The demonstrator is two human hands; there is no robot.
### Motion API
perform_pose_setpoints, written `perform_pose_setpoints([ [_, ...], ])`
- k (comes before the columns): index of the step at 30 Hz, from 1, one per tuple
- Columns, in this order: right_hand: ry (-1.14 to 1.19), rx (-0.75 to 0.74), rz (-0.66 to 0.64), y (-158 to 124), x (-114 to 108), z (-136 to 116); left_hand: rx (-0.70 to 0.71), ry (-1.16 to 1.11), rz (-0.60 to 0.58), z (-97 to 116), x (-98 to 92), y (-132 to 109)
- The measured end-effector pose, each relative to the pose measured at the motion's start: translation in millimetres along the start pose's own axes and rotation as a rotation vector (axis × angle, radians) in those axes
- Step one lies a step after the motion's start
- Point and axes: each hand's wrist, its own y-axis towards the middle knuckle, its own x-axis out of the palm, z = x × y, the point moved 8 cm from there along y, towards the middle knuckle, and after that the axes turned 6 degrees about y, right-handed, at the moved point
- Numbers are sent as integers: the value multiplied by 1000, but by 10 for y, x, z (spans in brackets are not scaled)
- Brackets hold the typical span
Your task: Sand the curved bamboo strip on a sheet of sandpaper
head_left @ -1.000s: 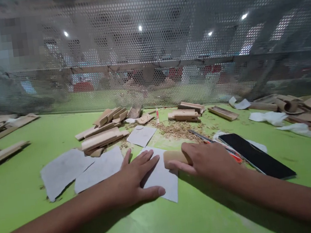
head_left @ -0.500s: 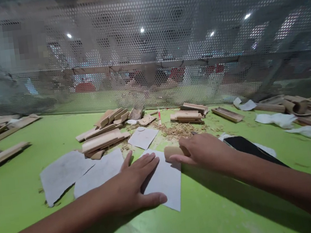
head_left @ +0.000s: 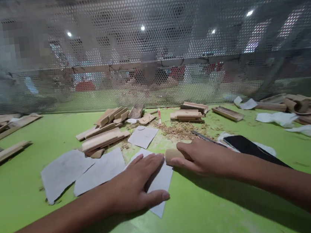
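Observation:
My left hand point(head_left: 143, 183) lies with its fingers stretched out over a sheet of white paper point(head_left: 161, 185) on the green table. Part of that sheet is hidden beneath the palm. Just to the right, my right hand point(head_left: 198, 156) is closed round a short, curved tan piece of bamboo point(head_left: 172, 155), whose left end shows at the paper's right edge. Its other end is covered by my fingers. Behind the right hand lies a slim dark tool point(head_left: 202, 136), partly hidden, with its kind unclear.
More paper sheets point(head_left: 66, 171) lie at the left. Split bamboo pieces point(head_left: 104, 137) are piled at the back, with shavings point(head_left: 183, 130) and a red-and-white stick point(head_left: 159, 116) close by. A black phone point(head_left: 249, 149) is at right. A perforated metal screen point(head_left: 151, 76) stands behind.
The paper under my left hand has turned and its lower corner has moved left. My right hand has shifted slightly nearer with the bamboo piece, exposing more of the dark tool behind.

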Motion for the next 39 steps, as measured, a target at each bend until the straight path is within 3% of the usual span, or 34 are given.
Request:
perform_pose_setpoints([
  [5, 33, -37, -54, -120, 57, -145, -53, -34, -41, -32, 36, -27],
  [9, -60, 59, -13, -106, 19, -88, -77, -16, -74, -44, 57, -18],
  [20, -64, -2, -55, -226, 58, -265, -86, 14, -47, -14, 62, -32],
  [24, -98, 103, -11, -236, 24, -205, -101, 14, -63, -7, 72, -31],
  [27, -62, 28, -46, -231, 45, -278, -100, 7, -59, -5, 78, -36],
  [39, -63, 110, 15, -159, -15, -225, -129, 16, -67, -33, 110, -51],
])
